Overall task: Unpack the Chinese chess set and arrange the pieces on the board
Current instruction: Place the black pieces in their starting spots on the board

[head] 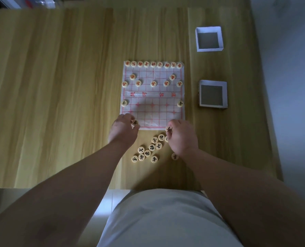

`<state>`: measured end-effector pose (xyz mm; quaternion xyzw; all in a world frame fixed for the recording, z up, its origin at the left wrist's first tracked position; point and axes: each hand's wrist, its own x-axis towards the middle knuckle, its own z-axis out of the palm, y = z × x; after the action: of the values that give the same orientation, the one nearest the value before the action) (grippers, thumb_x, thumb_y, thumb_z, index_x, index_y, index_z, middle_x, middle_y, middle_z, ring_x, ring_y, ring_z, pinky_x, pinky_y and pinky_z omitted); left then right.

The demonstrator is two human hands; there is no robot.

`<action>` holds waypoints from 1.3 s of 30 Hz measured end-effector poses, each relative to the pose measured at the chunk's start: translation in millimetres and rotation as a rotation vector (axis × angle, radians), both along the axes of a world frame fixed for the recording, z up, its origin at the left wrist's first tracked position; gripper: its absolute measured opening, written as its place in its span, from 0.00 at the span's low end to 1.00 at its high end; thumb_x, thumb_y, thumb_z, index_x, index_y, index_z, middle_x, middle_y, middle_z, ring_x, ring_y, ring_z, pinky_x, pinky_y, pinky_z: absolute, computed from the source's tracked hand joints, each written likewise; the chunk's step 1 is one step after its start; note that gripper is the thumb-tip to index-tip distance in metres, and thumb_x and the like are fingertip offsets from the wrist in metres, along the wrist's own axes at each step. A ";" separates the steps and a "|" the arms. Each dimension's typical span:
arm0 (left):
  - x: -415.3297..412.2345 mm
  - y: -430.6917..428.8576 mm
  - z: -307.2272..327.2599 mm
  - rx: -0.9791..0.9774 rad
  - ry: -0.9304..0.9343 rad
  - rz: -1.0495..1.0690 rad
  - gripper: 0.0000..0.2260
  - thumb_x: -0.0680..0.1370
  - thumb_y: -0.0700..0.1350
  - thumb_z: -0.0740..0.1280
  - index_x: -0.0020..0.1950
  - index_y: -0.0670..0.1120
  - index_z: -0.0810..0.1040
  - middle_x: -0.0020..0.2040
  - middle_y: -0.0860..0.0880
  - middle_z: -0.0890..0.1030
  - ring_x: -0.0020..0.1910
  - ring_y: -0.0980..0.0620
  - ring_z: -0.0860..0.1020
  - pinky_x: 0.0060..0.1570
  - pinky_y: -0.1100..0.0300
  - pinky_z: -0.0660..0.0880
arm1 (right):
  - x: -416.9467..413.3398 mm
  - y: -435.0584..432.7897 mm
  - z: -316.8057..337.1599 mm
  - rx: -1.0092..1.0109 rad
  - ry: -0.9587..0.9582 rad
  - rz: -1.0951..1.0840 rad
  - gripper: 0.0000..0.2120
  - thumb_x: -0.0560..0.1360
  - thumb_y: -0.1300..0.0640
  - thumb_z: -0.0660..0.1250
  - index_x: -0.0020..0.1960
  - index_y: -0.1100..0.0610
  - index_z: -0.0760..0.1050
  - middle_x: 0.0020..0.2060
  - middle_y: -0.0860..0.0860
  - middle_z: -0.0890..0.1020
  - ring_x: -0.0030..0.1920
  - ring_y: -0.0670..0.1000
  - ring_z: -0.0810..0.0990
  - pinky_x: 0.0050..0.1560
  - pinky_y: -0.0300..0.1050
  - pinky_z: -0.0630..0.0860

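Observation:
A white paper board [153, 107] with red grid lines lies on the wooden table [59, 86]. Red-lettered pieces [153, 64] fill its far row, with more red pieces two and three rows nearer. Two black-lettered pieces [124, 102] [180, 103] sit on the board's left and right edges. My left hand [124, 130] pinches a black-lettered piece [135, 122] over the board's near left corner. Over the near right edge, my right hand [181, 137] grips another black-lettered piece [169, 129]. Several loose black pieces [148, 150] lie on the table between my wrists.
Two open white box halves stand right of the board, one far [209, 49] and one nearer [213, 106], both empty. One stray piece [174, 156] lies partly under my right wrist. The table's near edge runs just in front of my body.

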<state>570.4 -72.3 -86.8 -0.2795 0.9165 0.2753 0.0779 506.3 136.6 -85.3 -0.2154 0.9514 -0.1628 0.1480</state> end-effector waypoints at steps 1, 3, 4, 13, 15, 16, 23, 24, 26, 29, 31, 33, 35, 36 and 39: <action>-10.4 -1.9 1.5 0.002 0.004 0.001 0.12 0.77 0.50 0.69 0.58 0.48 0.77 0.54 0.49 0.77 0.51 0.48 0.77 0.50 0.51 0.77 | -8.9 -4.1 0.7 0.001 -0.004 -0.028 0.10 0.76 0.58 0.69 0.57 0.56 0.79 0.49 0.51 0.81 0.50 0.54 0.78 0.54 0.51 0.76; -31.6 -6.4 1.8 0.000 0.012 0.014 0.12 0.77 0.49 0.69 0.59 0.47 0.77 0.55 0.48 0.78 0.52 0.48 0.78 0.51 0.52 0.78 | -27.0 -12.8 0.5 0.016 -0.004 -0.062 0.11 0.75 0.59 0.71 0.57 0.56 0.79 0.50 0.51 0.81 0.50 0.54 0.78 0.53 0.52 0.78; -39.5 -7.9 1.6 -0.009 0.013 0.023 0.11 0.77 0.49 0.70 0.58 0.47 0.77 0.55 0.49 0.78 0.51 0.49 0.78 0.50 0.52 0.78 | -34.3 -16.1 -0.1 0.016 -0.001 -0.069 0.11 0.75 0.59 0.71 0.57 0.56 0.79 0.50 0.51 0.80 0.50 0.54 0.78 0.53 0.53 0.78; -83.5 -21.1 -7.3 -0.033 -0.112 0.044 0.08 0.78 0.50 0.67 0.53 0.48 0.76 0.53 0.49 0.75 0.45 0.46 0.77 0.44 0.52 0.76 | -78.6 -34.9 -9.6 0.044 0.001 -0.137 0.13 0.74 0.62 0.72 0.58 0.56 0.79 0.48 0.50 0.81 0.48 0.53 0.78 0.51 0.52 0.78; -85.0 -21.5 -9.6 -0.038 -0.120 0.035 0.09 0.79 0.51 0.67 0.53 0.47 0.75 0.54 0.48 0.74 0.45 0.45 0.77 0.45 0.52 0.75 | -82.2 -37.0 -10.8 0.056 -0.012 -0.131 0.12 0.74 0.63 0.71 0.57 0.56 0.79 0.50 0.50 0.81 0.50 0.53 0.78 0.51 0.51 0.77; -86.3 -21.9 -10.7 -0.040 -0.120 0.032 0.09 0.79 0.51 0.67 0.53 0.47 0.75 0.54 0.48 0.74 0.46 0.45 0.77 0.45 0.52 0.76 | -84.4 -38.0 -11.4 0.060 -0.015 -0.124 0.13 0.74 0.63 0.70 0.58 0.56 0.79 0.51 0.50 0.81 0.51 0.54 0.78 0.51 0.50 0.77; -90.3 -26.7 -14.3 -0.063 -0.132 0.020 0.10 0.79 0.54 0.66 0.53 0.49 0.75 0.55 0.49 0.74 0.46 0.43 0.78 0.44 0.52 0.75 | -94.9 -48.3 -10.7 0.101 -0.026 -0.049 0.16 0.76 0.61 0.69 0.64 0.54 0.77 0.56 0.50 0.80 0.57 0.53 0.77 0.55 0.50 0.75; -90.2 -26.9 -15.0 -0.062 -0.136 0.016 0.10 0.79 0.54 0.67 0.53 0.49 0.75 0.55 0.50 0.74 0.46 0.44 0.78 0.43 0.53 0.74 | -95.1 -48.4 -11.4 0.107 -0.026 -0.044 0.17 0.76 0.60 0.69 0.64 0.54 0.77 0.57 0.50 0.80 0.58 0.53 0.77 0.56 0.51 0.75; -90.8 -26.7 -15.6 -0.058 -0.140 0.009 0.10 0.78 0.55 0.67 0.53 0.50 0.74 0.55 0.50 0.74 0.46 0.44 0.78 0.42 0.54 0.72 | -95.4 -48.1 -13.0 0.118 -0.021 -0.034 0.18 0.76 0.60 0.69 0.65 0.55 0.76 0.58 0.50 0.79 0.59 0.54 0.77 0.56 0.51 0.75; -90.1 -26.3 -15.1 -0.060 -0.134 0.011 0.11 0.78 0.55 0.68 0.54 0.50 0.74 0.55 0.50 0.74 0.46 0.44 0.78 0.41 0.54 0.70 | -95.4 -48.3 -14.2 0.116 -0.016 -0.032 0.18 0.75 0.60 0.70 0.65 0.56 0.76 0.58 0.52 0.79 0.58 0.54 0.77 0.57 0.51 0.76; -87.5 -24.7 -13.4 -0.050 -0.117 0.019 0.12 0.78 0.54 0.68 0.56 0.49 0.73 0.55 0.50 0.75 0.47 0.44 0.78 0.42 0.53 0.71 | -93.4 -48.5 -13.9 0.114 -0.015 -0.037 0.18 0.76 0.59 0.69 0.66 0.56 0.76 0.58 0.52 0.79 0.59 0.54 0.76 0.57 0.51 0.76; -84.9 -24.1 -11.5 -0.032 -0.090 0.025 0.15 0.78 0.54 0.69 0.60 0.49 0.72 0.58 0.49 0.76 0.49 0.44 0.78 0.44 0.53 0.73 | -91.7 -47.9 -12.2 0.100 -0.009 -0.037 0.18 0.76 0.60 0.69 0.66 0.56 0.75 0.58 0.52 0.79 0.59 0.54 0.76 0.57 0.51 0.75; -81.5 -23.8 -8.8 -0.039 -0.083 0.018 0.18 0.78 0.53 0.69 0.64 0.49 0.71 0.60 0.48 0.75 0.51 0.43 0.78 0.45 0.52 0.74 | -89.1 -46.5 -8.8 0.095 0.006 -0.021 0.18 0.75 0.60 0.69 0.65 0.56 0.75 0.56 0.52 0.79 0.57 0.54 0.76 0.56 0.50 0.76; -79.2 -24.1 -8.1 -0.049 -0.077 0.014 0.18 0.78 0.52 0.69 0.64 0.49 0.70 0.60 0.48 0.75 0.50 0.43 0.78 0.45 0.52 0.75 | -87.2 -45.2 -6.8 0.088 0.013 -0.016 0.18 0.74 0.61 0.70 0.64 0.56 0.76 0.56 0.53 0.79 0.57 0.55 0.76 0.55 0.51 0.76; -68.8 -20.8 -5.7 -0.057 -0.054 -0.010 0.16 0.78 0.51 0.69 0.61 0.47 0.71 0.59 0.47 0.74 0.48 0.43 0.78 0.43 0.52 0.75 | -75.3 -39.0 -0.7 0.050 0.034 -0.006 0.18 0.72 0.63 0.72 0.61 0.56 0.77 0.53 0.53 0.80 0.55 0.55 0.77 0.53 0.51 0.77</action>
<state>501.6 -93.1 -92.5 -0.2842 0.9231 0.2409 0.0958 430.9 97.5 -86.0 -0.2116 0.9582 -0.1358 0.1369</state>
